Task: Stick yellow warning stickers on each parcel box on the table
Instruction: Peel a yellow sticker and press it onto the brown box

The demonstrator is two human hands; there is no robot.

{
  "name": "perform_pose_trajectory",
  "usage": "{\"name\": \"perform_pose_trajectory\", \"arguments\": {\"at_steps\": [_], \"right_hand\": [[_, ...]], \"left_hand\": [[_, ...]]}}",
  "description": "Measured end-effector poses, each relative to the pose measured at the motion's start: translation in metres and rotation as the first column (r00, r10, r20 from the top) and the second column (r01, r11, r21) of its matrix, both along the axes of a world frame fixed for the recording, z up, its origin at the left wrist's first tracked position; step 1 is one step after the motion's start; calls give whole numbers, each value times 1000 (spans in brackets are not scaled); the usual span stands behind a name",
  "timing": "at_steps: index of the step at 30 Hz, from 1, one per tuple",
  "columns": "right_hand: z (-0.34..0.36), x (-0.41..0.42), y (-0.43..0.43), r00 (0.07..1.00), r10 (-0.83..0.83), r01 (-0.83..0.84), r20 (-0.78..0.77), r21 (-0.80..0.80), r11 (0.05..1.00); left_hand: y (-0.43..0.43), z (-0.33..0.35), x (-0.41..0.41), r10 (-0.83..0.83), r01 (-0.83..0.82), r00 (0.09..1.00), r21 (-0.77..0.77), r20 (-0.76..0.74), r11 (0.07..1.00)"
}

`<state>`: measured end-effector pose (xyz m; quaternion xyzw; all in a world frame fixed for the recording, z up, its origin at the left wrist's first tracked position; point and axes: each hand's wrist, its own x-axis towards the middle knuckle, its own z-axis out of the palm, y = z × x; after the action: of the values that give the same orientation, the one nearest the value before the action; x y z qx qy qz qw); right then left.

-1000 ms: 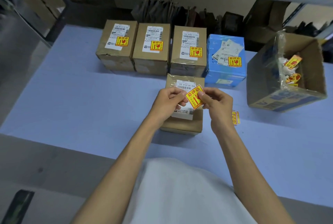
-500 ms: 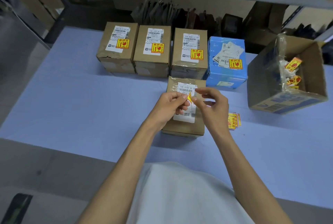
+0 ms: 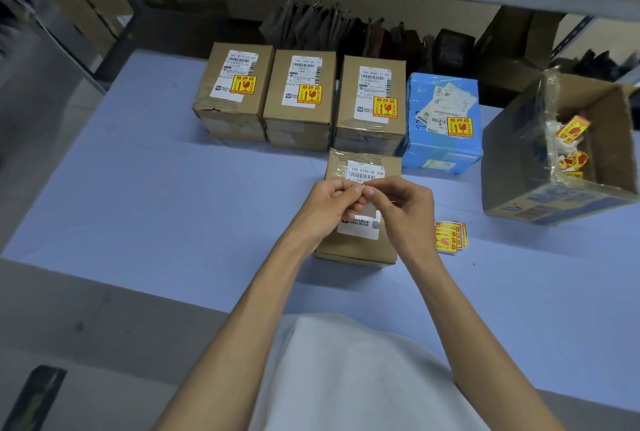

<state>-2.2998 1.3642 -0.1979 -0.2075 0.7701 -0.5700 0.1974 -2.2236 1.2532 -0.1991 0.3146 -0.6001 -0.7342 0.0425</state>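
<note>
Both hands are meeting over the near box point(image 3: 360, 247): the left hand point(image 3: 329, 208) and the right hand point(image 3: 403, 208) are pinching, fingertips together, a small pale sheet edge-on between them. Whether it is a sticker or its backing I cannot tell, since no yellow face is showing. The hands are hovering just above that box's white label point(image 3: 363, 226), which is carrying no yellow sticker. A small stack of stickers point(image 3: 450, 238) is lying on the blue table point(image 3: 173, 205) just right of the right hand. Behind the near box, three brown boxes point(image 3: 301, 98) and a blue box point(image 3: 443, 125) are standing in a row, each already wearing a yellow sticker on its top. At far right an open carton point(image 3: 554, 195) is lying tilted on its side, with more yellow stickers and scraps inside.
</note>
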Motion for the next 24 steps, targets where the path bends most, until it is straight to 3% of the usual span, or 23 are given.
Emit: {"name": "perform_pose_trajectory", "arguments": {"at_steps": [24], "right_hand": [[0,-3,1,1000,1,-2,16,19,1000]], "left_hand": [[2,-3,-4,3,-2,1000,-104,8,995]]}}
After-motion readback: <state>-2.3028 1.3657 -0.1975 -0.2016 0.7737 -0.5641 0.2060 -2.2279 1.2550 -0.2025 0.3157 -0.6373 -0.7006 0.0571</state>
